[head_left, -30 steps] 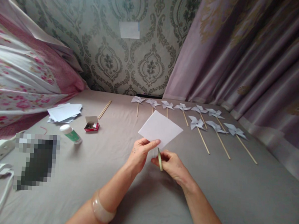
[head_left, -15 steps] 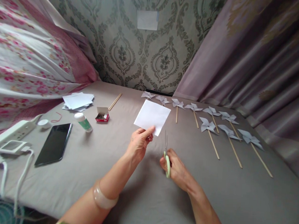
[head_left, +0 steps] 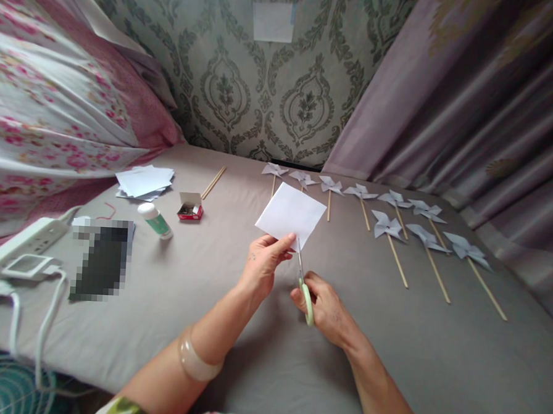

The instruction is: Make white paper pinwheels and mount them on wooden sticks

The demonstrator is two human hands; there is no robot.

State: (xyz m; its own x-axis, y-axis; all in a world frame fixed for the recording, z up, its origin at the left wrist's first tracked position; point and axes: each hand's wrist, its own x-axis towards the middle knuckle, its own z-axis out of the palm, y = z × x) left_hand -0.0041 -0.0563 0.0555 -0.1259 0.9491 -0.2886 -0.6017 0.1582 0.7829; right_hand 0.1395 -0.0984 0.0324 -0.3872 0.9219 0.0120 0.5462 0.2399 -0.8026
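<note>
Between thumb and fingers my left hand (head_left: 265,260) pinches the near corner of a white square sheet of paper (head_left: 291,213), held up above the grey cloth. My right hand (head_left: 324,305) is closed around the light green handles of a pair of scissors (head_left: 306,298). The blades point away from me and meet the paper's near corner, close beside my left thumb. Whether they have cut into it I cannot tell. Behind and to the right lie several white paper pinwheels (head_left: 387,226) on wooden sticks.
At the left are a stack of white paper (head_left: 144,182), a white-and-green glue bottle (head_left: 155,220), a small open red box (head_left: 190,208) and wooden sticks (head_left: 213,183). Nearer me lie a pixelated dark object (head_left: 102,263) and a white power strip (head_left: 19,252) with cables.
The scissors have moved left and up, so their blades now meet the paper's near corner. My left hand and the paper have shifted slightly right.
</note>
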